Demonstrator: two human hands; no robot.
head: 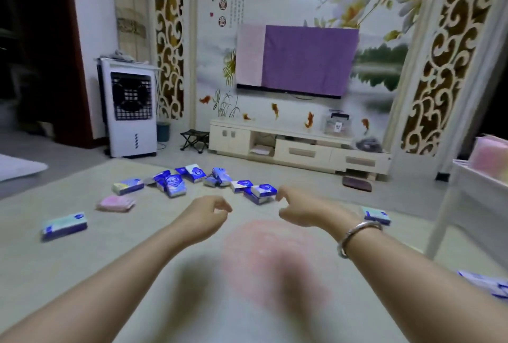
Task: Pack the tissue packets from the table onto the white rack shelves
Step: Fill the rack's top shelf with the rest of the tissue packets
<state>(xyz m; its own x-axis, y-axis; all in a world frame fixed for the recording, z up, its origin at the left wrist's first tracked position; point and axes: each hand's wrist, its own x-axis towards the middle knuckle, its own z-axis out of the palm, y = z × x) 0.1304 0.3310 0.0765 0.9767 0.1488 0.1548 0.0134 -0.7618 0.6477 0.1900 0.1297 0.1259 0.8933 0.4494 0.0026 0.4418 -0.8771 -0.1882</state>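
both hands reach out over the pale table (pixel 82 274), bare forearms stretched forward. left hand (pixel 204 214) hangs with its fingers loosely curled, thumb near the fingertips, holding nothing. right hand (pixel 298 209) is much the same, fingers loosely bent toward the left and empty, with a silver bangle (pixel 354 235) on its wrist. under and between the two hands a pink smear (pixel 275 263) shows, too blurred to say what it is. tissue packets lie scattered on the table's far part: a blue cluster (pixel 192 179) in the middle, one blue packet (pixel 261 192) just beyond the right fingertips, a pale blue packet (pixel 64 225) off to the left by itself, a pink packet (pixel 115 203) between that one and the cluster, and another packet (pixel 376 215) past the right wrist. more blue wrapping (pixel 489 285) peeks in at the right edge. the white rack (pixel 467 199) stands at the right, only partly in sight, with something pink (pixel 492 155) on its top shelf. across the room a tv (pixel 299 59) draped in purple and pink cloth hangs above a low cream cabinet (pixel 297 144), a white air cooler (pixel 129 106) stands at the left, and a small folding stool (pixel 193 139) sits between them.
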